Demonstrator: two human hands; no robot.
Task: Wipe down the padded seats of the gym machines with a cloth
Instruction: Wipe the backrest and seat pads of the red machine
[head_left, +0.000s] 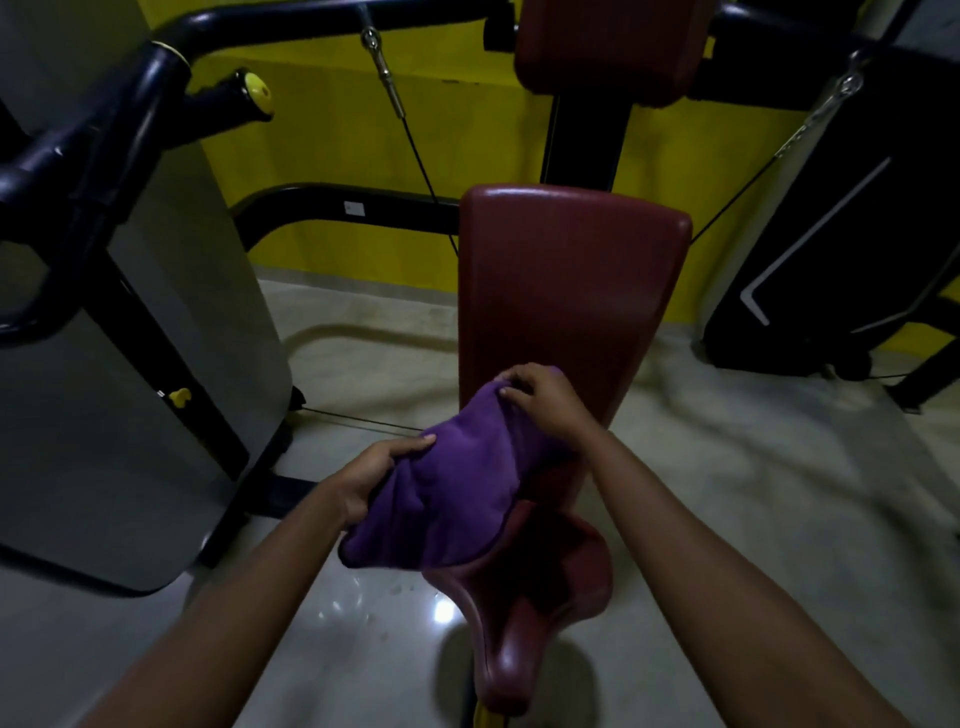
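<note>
Seat (524, 613) sits just below both hands, cloth (452, 493) held over it. Left hand (371, 480) grips its near edge, right hand (540, 397) pinches the far corner. Risk: bunched cloth skims and misses the seat's narrow front.

Maroon padded seat (551, 584), purple cloth (457, 493) over its back edge.

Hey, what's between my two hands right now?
The purple cloth spans from the left hand to the right hand, seen in the head view.

Soft matt purple cloth (447, 499), glossy maroon vinyl seat (540, 613), polished floor (727, 493)
</note>
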